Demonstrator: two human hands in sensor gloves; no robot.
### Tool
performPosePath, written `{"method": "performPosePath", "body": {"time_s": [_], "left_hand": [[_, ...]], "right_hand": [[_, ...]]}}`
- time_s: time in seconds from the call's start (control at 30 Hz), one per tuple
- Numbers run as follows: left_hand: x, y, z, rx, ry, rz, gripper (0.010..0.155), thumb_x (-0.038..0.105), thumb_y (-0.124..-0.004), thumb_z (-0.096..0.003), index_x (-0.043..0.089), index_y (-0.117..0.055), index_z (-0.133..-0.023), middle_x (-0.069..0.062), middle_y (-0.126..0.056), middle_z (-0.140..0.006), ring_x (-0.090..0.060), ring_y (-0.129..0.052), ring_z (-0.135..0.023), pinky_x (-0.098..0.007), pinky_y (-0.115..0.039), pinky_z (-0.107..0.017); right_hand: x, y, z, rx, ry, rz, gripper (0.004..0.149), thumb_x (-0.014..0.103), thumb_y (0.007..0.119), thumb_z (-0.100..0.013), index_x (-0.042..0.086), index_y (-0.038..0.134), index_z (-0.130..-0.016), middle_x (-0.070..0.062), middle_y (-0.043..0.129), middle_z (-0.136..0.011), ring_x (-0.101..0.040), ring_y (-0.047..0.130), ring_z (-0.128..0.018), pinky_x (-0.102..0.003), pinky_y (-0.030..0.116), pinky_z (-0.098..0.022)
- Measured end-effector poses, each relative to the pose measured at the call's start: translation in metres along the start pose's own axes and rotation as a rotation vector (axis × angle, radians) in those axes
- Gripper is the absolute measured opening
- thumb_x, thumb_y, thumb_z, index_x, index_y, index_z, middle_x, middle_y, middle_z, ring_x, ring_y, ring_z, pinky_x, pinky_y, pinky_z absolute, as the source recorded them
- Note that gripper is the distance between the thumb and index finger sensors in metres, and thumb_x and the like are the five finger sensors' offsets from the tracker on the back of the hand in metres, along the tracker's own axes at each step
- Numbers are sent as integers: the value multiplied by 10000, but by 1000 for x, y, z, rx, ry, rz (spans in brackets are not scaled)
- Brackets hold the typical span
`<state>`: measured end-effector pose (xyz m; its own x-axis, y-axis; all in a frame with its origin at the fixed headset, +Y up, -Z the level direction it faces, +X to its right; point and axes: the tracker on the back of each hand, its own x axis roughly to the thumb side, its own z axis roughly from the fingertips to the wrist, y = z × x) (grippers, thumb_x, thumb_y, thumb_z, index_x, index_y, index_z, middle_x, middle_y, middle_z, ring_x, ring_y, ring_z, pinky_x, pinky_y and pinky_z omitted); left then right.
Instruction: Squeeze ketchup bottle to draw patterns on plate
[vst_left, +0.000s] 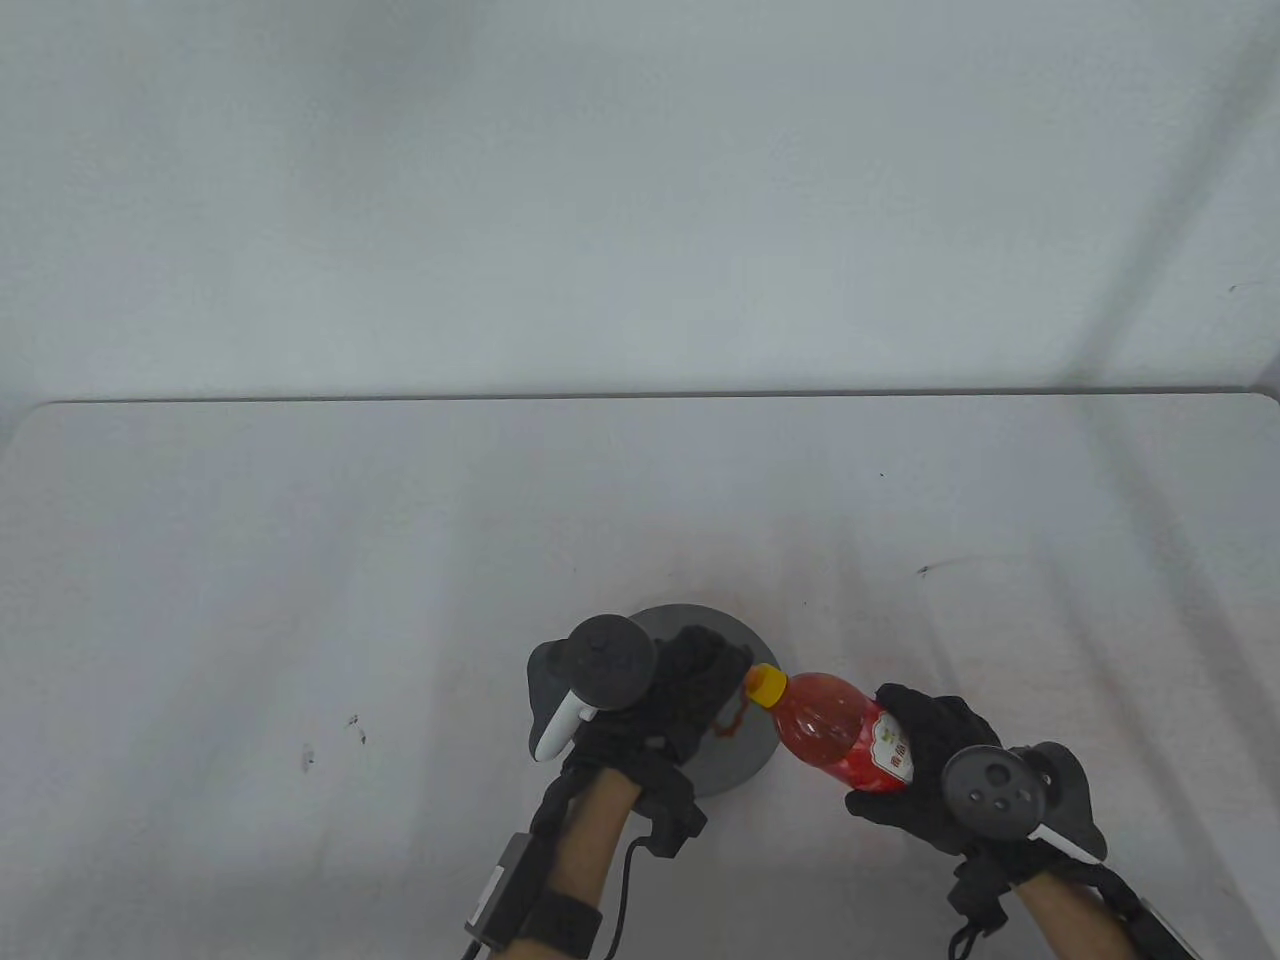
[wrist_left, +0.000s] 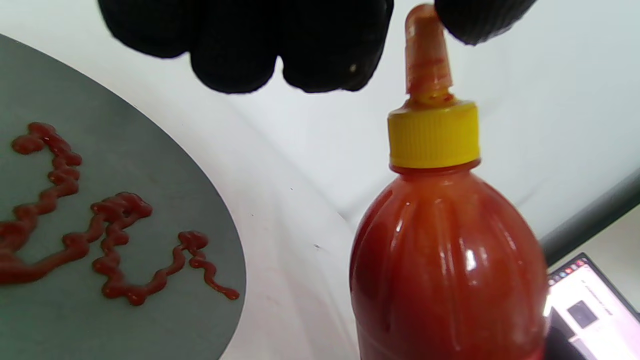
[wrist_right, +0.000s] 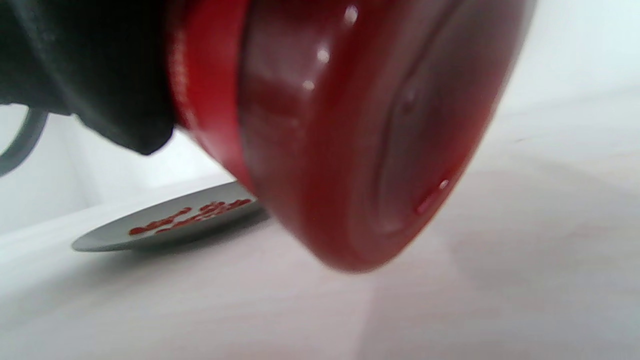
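Black-gloved right hand (vst_left: 925, 765) wraps its grip around the labelled body of a tilted red ketchup bottle (vst_left: 840, 738), while left fingertips (wrist_left: 475, 20) pinch its nozzle, beside a grey plate (wrist_left: 165, 165) with ketchup squiggles (wrist_left: 110, 235) on the white desk (vst_left: 300, 560).

Overhead table view — two close wrist views

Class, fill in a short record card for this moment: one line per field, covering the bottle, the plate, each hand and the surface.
Bottle: ketchup bottle, yellow cap, tilted with its nozzle towards the plate
Plate: grey plate, flat on the table, carrying wavy ketchup lines
Right hand: right hand grips the bottle's lower body
Left hand: left hand above the plate, fingers touching the nozzle tip
Surface: white table
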<state>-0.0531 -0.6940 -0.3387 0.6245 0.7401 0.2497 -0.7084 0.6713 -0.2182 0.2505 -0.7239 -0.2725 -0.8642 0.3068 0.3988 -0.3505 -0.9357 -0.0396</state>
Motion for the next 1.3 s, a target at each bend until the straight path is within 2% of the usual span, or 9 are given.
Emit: {"method": "performPosePath", "body": {"time_s": [0.2, 0.37, 0.47, 0.6, 0.7, 0.77, 1.13, 1.23, 1.3], "left_hand": [[3, -3, -4, -21, -24, 13, 517, 493, -657, -578, 80, -791, -859, -4, -945, -513, -246, -937, -581, -584, -762, -533], [1, -1, -4, -66, -82, 106, 514, 414, -672, -585, 78, -677, -974, -46, -912, -679, -278, -878, -711, -647, -668, -616], [-2, 0, -2, -43, -51, 111, 613, 495, -655, -582, 68, -621, -1022, -73, -884, -748, -310, -840, -756, -652, -646, -622], [-3, 0, 0, -12, 8, 12, 658, 599, -614, -563, 77, -716, -951, -45, -928, -641, -287, -896, -672, -627, -700, -583], [-2, -2, -1, -5, 27, 8, 610, 595, -611, -562, 89, -805, -843, -5, -950, -495, -253, -944, -558, -606, -749, -536], [0, -3, -2, -17, 5, 12, 551, 553, -630, -573, 96, -822, -814, 8, -950, -460, -244, -952, -530, -599, -761, -524], [4, -4, -4, -61, -73, 97, 483, 355, -669, -583, 79, -645, -979, -65, -888, -708, -306, -851, -736, -649, -666, -614], [3, -3, -2, -25, -13, 35, 588, 481, -653, -583, 66, -622, -999, -63, -881, -731, -307, -852, -732, -633, -676, -598], [2, -3, -1, -9, 46, -37, 651, 596, -618, -560, 80, -697, -948, -39, -917, -647, -285, -895, -668, -615, -714, -567]], "right_hand": [[-1, 0, 0, 5, 3, 10, 952, 604, 1011, -390, 125, 546, -1069, -214, 773, -1019, -419, 775, -837, -659, 637, -674], [-1, 0, 0, 1, 5, 1, 951, 605, 1010, -390, 126, 546, -1068, -214, 773, -1019, -417, 775, -838, -658, 637, -675], [0, 0, -1, 0, 3, 4, 950, 606, 1008, -391, 127, 545, -1069, -212, 772, -1020, -418, 774, -839, -657, 636, -676], [0, 1, -1, 2, 0, 6, 951, 604, 1009, -391, 127, 544, -1069, -211, 771, -1021, -418, 774, -838, -659, 637, -675], [0, 2, -1, 3, 2, 8, 951, 605, 1009, -390, 127, 546, -1068, -213, 772, -1020, -419, 774, -838, -657, 637, -676], [0, 2, -1, 4, 1, 12, 954, 607, 1009, -388, 126, 545, -1069, -215, 771, -1020, -418, 775, -838, -658, 636, -676], [1, 2, -1, 5, 3, 18, 951, 608, 1007, -391, 125, 545, -1068, -212, 772, -1020, -418, 775, -837, -657, 637, -675], [1, 2, -1, 6, 6, 15, 951, 606, 1009, -390, 127, 545, -1068, -212, 772, -1020, -416, 775, -838, -657, 637, -676], [2, 3, -1, 8, 2, 19, 952, 606, 1008, -391, 126, 544, -1069, -211, 772, -1021, -418, 775, -838, -658, 637, -675]]}}
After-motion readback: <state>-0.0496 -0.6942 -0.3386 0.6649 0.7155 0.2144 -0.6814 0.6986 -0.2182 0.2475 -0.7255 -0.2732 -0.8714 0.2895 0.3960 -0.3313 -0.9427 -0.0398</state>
